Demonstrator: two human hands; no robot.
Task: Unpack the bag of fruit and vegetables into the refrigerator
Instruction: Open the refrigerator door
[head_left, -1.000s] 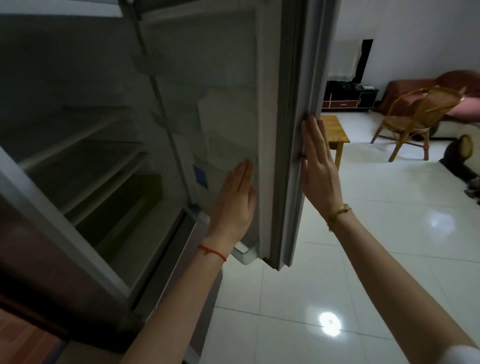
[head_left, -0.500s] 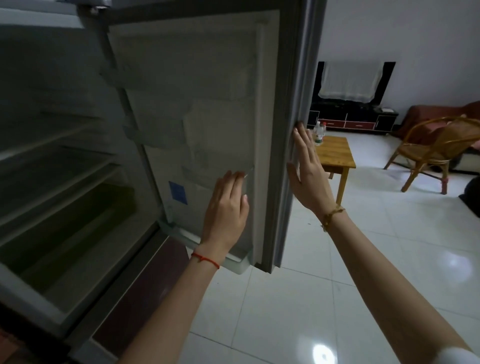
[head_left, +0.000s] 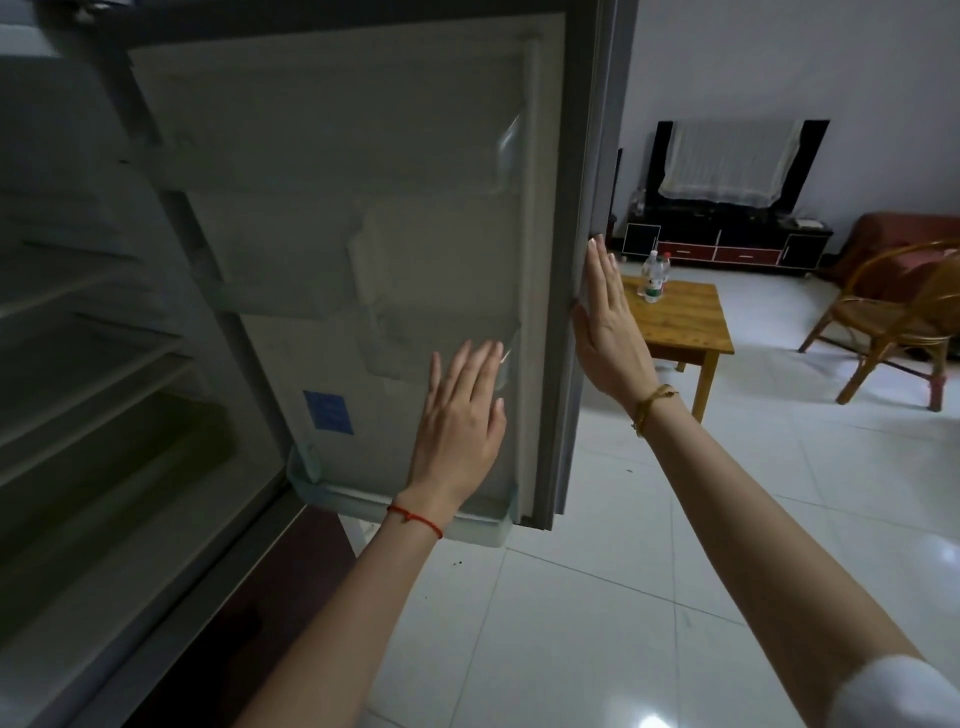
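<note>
The refrigerator door (head_left: 363, 218) stands swung open in front of me, its pale inner lining facing me. My left hand (head_left: 460, 426) lies flat and open against the lower inner side of the door, above the bottom door shelf (head_left: 467, 525). My right hand (head_left: 608, 322) is open too, its palm pressed on the door's outer grey edge. The refrigerator's dark interior (head_left: 104, 389) with several bare shelves is at the left. No bag, fruit or vegetables are in view.
A small wooden table (head_left: 685, 322) with plastic bottles (head_left: 653, 275) stands behind the door. A rattan chair (head_left: 904, 317) is at the right, a dark TV cabinet (head_left: 727, 244) at the back wall. White glossy floor tiles (head_left: 597, 623) spread below.
The door has swung wider, away from the cabinet, with both hands staying flat on it. The view has shifted, showing more of the room behind.
</note>
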